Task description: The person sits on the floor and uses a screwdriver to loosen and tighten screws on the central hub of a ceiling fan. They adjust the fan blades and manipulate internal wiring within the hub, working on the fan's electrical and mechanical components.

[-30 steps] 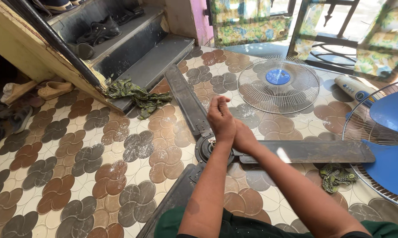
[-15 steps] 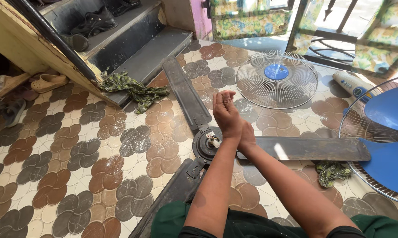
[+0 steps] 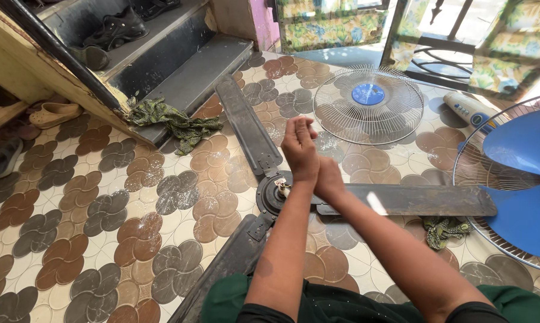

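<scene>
At nine o'clock a tan sandal [image 3: 56,112] lies half under a wooden frame, and other footwear beside it is cut off by the picture's edge. On the dark steps [image 3: 180,66] at eleven o'clock sit black shoes [image 3: 116,29], too shadowed to make out well. A green patterned rag [image 3: 174,122] lies crumpled at the foot of the steps.

On the patterned tile floor [image 3: 102,209] in the middle lies a dark ceiling fan. Its round motor hub [image 3: 273,194] is partly hidden by the left forearm; one blade [image 3: 246,128] runs to eleven o'clock, a second blade [image 3: 413,200] to three o'clock, and a third blade [image 3: 228,266] to seven o'clock, where its end is cut off at the bottom edge.

The left hand [image 3: 299,149] and right hand [image 3: 330,178] are raised together just above the hub, at its one o'clock side. The left hand's grip is pressed together, fingers bunched at the top; whether it pinches anything small cannot be told. The right hand sits behind the left wrist, mostly hidden, so its grip cannot be told.

At one o'clock a round wire fan guard [image 3: 368,104] with a blue centre lies flat. At two o'clock a white remote-like object [image 3: 467,109] lies partly behind a blue-bladed pedestal fan head [image 3: 521,185], which is cut off at the right edge. A second small green rag [image 3: 443,230] lies under the right-hand blade's tip.
</scene>
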